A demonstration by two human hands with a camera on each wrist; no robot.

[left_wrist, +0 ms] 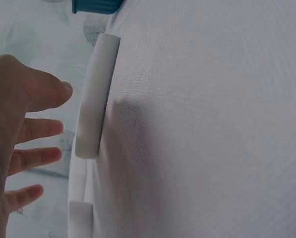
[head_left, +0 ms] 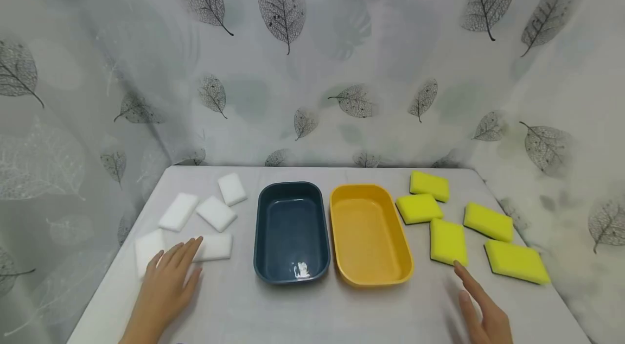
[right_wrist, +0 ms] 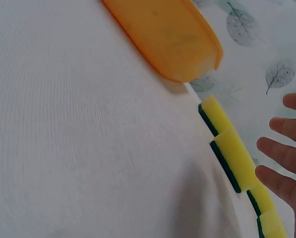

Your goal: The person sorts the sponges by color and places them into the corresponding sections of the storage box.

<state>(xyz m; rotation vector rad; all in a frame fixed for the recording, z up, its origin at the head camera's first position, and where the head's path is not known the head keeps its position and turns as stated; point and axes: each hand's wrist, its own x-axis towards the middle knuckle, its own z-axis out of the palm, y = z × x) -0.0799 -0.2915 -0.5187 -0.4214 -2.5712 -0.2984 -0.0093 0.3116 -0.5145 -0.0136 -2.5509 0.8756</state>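
My left hand point(head_left: 165, 287) is above the white sponge blocks at the left, fingers extended and holding nothing. Nearest to it are a white block point(head_left: 216, 247) by the fingertips and another white block point(head_left: 148, 250) to its left. The left wrist view shows the thumb and fingers apart from a white block point(left_wrist: 97, 96). At the right, my right hand point(head_left: 485, 314) has its fingers extended, with nothing held. Its index fingertip appears close to a yellow sponge point(head_left: 448, 241); contact is unclear. Dark green undersides show on the yellow sponges point(right_wrist: 235, 156) in the right wrist view.
A dark blue tray point(head_left: 292, 278) and a yellow tray point(head_left: 373, 279) stand side by side mid-table. More white blocks point(head_left: 178, 212) lie left, more yellow sponges point(head_left: 516, 261) right. A leaf-print curtain point(head_left: 312, 72) hangs behind the white-covered table point(head_left: 312, 317).
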